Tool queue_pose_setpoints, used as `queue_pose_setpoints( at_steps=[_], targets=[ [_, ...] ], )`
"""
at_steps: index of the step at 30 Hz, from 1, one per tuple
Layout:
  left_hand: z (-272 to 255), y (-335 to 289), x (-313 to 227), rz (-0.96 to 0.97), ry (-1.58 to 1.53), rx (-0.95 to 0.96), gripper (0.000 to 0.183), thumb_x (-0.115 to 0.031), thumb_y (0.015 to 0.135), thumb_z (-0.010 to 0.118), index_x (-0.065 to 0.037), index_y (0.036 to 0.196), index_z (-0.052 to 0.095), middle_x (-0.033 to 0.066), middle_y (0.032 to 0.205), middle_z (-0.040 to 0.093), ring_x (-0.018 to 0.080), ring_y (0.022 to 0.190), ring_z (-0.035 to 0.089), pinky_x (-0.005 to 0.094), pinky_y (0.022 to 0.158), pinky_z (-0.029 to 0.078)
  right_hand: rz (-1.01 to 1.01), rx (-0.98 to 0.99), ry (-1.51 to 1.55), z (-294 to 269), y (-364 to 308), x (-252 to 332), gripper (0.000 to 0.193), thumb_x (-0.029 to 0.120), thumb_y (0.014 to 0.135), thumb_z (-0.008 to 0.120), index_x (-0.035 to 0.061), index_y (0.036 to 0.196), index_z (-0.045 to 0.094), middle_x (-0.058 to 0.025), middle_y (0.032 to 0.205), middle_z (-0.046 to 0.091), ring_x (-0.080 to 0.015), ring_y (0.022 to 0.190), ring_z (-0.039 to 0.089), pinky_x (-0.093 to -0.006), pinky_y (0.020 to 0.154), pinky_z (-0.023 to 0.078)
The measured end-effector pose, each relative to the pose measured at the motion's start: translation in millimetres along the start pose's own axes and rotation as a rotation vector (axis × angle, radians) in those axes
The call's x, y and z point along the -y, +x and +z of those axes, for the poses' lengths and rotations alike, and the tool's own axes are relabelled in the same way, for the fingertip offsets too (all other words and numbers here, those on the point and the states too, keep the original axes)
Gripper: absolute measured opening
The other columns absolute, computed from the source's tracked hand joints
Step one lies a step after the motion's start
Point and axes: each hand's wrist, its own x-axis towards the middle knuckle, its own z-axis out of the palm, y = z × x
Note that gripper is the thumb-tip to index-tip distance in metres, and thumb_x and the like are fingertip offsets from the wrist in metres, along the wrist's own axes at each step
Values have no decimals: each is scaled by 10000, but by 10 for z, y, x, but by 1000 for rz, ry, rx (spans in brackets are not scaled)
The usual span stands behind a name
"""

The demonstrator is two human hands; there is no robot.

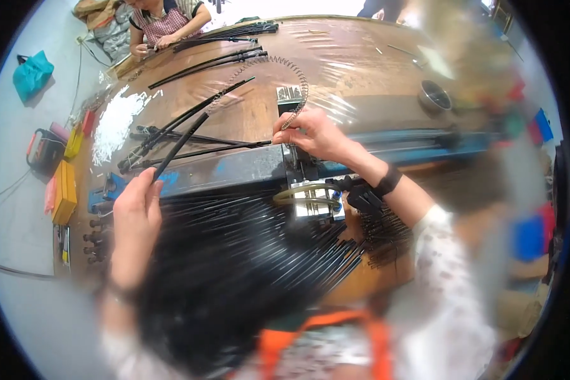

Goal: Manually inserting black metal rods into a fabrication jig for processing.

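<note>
The left hand is gripping the lower end of a black tube, which is slanting up and away above the grey metal rail. The right hand is pinching, thumb and fingertips together, at one end of a long coil spring, which is arching loosely over the brown table; whether those fingers are also holding the thin black rod ending beside them, I cannot tell. The spring is looking light, limp and apt to snag, its end seeming the best hold; the tube is appearing light, stiff and smooth, favouring a firm wrap near one end. Nearer the body, black rods are lying massed; leftward, white pieces are lying heaped.
</note>
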Motion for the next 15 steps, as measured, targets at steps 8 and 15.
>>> queue_pose_setpoints(
  at_steps=[8, 15],
  targets=[
    [37, 115, -108, 20, -31, -3, 194, -75, 944, 583, 36, 1092, 642, 247, 947, 652, 421, 884, 643, 436, 759, 517, 32, 257, -300, 241, 71, 120, 152, 206, 895, 640, 70, 845, 592, -124, 740, 647, -364, 716, 626, -427, 658, 469],
    [142, 63, 88, 60, 63, 154, 180, -127, 924, 603, -3, 1042, 659, 213, 903, 656, 408, 829, 636, 468, 719, 515, 35, -53, -743, -885, -1260, -228, 128, 98, 787, 730, 119, 821, 609, -46, 763, 639, -261, 802, 634, -425, 836, 422]
  ],
)
